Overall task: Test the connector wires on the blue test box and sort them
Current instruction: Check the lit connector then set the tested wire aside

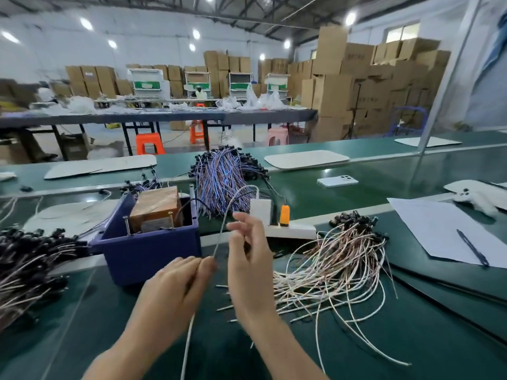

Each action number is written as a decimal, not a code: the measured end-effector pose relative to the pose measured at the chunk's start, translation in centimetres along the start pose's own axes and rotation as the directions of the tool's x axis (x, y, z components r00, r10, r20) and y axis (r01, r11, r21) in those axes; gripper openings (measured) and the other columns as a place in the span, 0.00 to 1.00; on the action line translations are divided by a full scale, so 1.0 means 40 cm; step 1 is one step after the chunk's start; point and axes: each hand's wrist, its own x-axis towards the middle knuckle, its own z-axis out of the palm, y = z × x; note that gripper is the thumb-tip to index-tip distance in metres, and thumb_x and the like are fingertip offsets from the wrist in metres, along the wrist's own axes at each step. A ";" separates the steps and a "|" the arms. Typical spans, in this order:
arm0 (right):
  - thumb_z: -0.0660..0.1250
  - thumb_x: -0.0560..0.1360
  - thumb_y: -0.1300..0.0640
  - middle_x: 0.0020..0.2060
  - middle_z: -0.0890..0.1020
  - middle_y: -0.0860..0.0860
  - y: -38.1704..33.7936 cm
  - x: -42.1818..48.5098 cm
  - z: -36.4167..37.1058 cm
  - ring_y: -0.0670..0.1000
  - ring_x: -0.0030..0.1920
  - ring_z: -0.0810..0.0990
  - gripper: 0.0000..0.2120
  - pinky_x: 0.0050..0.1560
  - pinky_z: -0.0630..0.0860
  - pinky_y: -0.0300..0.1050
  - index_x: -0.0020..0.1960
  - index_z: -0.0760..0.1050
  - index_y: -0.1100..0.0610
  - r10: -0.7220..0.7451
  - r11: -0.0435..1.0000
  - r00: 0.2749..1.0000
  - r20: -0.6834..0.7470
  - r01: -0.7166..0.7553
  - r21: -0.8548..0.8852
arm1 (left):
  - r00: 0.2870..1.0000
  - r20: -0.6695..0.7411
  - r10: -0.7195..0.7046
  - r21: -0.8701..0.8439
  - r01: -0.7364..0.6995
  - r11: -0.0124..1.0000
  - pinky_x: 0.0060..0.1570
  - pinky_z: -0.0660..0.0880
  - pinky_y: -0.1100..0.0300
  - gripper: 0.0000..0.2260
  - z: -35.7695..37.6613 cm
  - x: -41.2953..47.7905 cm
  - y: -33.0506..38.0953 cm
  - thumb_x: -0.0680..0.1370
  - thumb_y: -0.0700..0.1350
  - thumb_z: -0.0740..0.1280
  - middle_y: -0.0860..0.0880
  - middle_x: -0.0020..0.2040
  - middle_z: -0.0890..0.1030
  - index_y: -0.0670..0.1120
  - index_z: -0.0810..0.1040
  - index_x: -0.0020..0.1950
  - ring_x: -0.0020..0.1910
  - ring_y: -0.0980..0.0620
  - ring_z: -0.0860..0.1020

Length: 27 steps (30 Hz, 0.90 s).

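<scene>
Wire (221,231): pinched just in front of the blue box (153,253), arching upward.
Left hand (175,292): palm down, our fingertips nipping the wire.
Right hand (251,259): raised just beside it, fingers curled (blurred; we cannot tell its hold).
Around: wire pile (334,270) at right, power strip (293,230) behind.

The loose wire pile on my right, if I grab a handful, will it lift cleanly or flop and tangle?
The wire pile probably flops: the thin strands lie in slack loops. They cross each other, so a handful would likely drag neighbours along. The black connectors bunched at its far end may snag.
</scene>
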 end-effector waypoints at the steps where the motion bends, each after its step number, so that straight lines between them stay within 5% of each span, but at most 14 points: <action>1: 0.59 0.80 0.52 0.52 0.80 0.41 0.006 -0.015 0.034 0.43 0.56 0.78 0.11 0.57 0.74 0.37 0.59 0.74 0.40 -0.020 0.999 0.999 0.046 0.022 -0.040 | 0.996 -0.072 -0.049 -0.006 0.049 0.999 0.47 0.79 0.50 0.15 -0.028 -0.027 -0.037 0.83 0.58 0.56 0.62 0.41 0.81 0.60 0.82 0.46 0.45 0.59 0.80; 4: 0.58 0.79 0.50 0.48 0.81 0.41 0.027 -0.053 0.135 0.44 0.51 0.79 0.11 0.56 0.77 0.45 0.57 0.76 0.42 -0.040 0.991 0.980 0.195 0.064 -0.117 | 0.926 -0.308 -0.217 -0.017 0.222 0.975 0.49 0.79 0.45 0.13 -0.098 -0.095 -0.142 0.80 0.62 0.55 0.59 0.41 0.83 0.65 0.78 0.47 0.45 0.48 0.82; 6: 0.56 0.78 0.46 0.46 0.82 0.42 0.038 -0.066 0.195 0.43 0.46 0.79 0.12 0.51 0.77 0.41 0.56 0.75 0.41 -0.012 0.985 0.950 0.313 0.064 -0.158 | 0.848 -0.408 -0.339 -0.033 0.358 0.933 0.49 0.75 0.51 0.19 -0.128 -0.137 -0.203 0.77 0.66 0.51 0.53 0.42 0.83 0.63 0.80 0.47 0.44 0.46 0.81; 9: 0.55 0.78 0.45 0.43 0.84 0.45 0.067 -0.072 0.261 0.45 0.38 0.78 0.12 0.43 0.77 0.43 0.57 0.74 0.41 0.067 0.971 0.885 0.461 0.049 -0.236 | 0.770 -0.435 -0.467 -0.021 0.510 0.860 0.43 0.75 0.49 0.25 -0.134 -0.153 -0.268 0.77 0.66 0.52 0.42 0.43 0.84 0.54 0.84 0.51 0.41 0.40 0.80; 11: 0.56 0.80 0.47 0.44 0.85 0.46 0.095 -0.075 0.284 0.45 0.37 0.78 0.12 0.44 0.77 0.46 0.59 0.75 0.42 0.120 0.936 0.842 0.527 0.082 -0.343 | 0.733 -0.448 -0.512 -0.007 0.570 0.822 0.45 0.75 0.45 0.17 -0.131 -0.143 -0.281 0.81 0.57 0.61 0.39 0.46 0.83 0.49 0.84 0.53 0.43 0.36 0.80; 13: 0.56 0.80 0.48 0.45 0.86 0.47 0.125 -0.075 0.296 0.45 0.39 0.80 0.13 0.47 0.79 0.46 0.59 0.76 0.43 0.190 0.893 0.806 0.561 0.096 -0.440 | 0.745 -0.458 -0.485 0.077 0.577 0.813 0.50 0.75 0.41 0.07 -0.123 -0.136 -0.286 0.81 0.41 0.66 0.37 0.48 0.84 0.42 0.83 0.53 0.47 0.34 0.80; 15: 0.56 0.80 0.50 0.43 0.85 0.44 0.143 -0.073 0.301 0.44 0.39 0.81 0.13 0.48 0.80 0.46 0.57 0.79 0.43 0.225 0.895 0.805 0.550 0.052 -0.443 | 0.791 -0.440 -0.426 0.240 0.561 0.792 0.48 0.76 0.39 0.06 -0.118 -0.139 -0.296 0.76 0.35 0.69 0.37 0.46 0.83 0.39 0.83 0.51 0.45 0.33 0.79; 19: 0.57 0.81 0.52 0.39 0.84 0.39 0.169 -0.072 0.304 0.42 0.40 0.82 0.13 0.47 0.80 0.43 0.53 0.80 0.42 0.217 0.918 0.827 0.519 0.008 -0.396 | 0.829 -0.367 -0.421 0.457 0.556 0.695 0.43 0.76 0.42 0.12 -0.116 -0.150 -0.290 0.67 0.35 0.78 0.38 0.46 0.81 0.40 0.84 0.49 0.45 0.35 0.78; 27: 0.59 0.83 0.55 0.39 0.84 0.41 0.174 -0.079 0.302 0.43 0.38 0.81 0.14 0.40 0.77 0.36 0.50 0.79 0.40 0.208 0.940 0.824 0.527 -0.018 -0.342 | 0.716 -0.418 -0.560 0.424 0.698 0.577 0.61 0.67 0.44 0.11 -0.140 -0.159 -0.316 0.79 0.44 0.65 0.44 0.68 0.75 0.45 0.83 0.58 0.64 0.41 0.71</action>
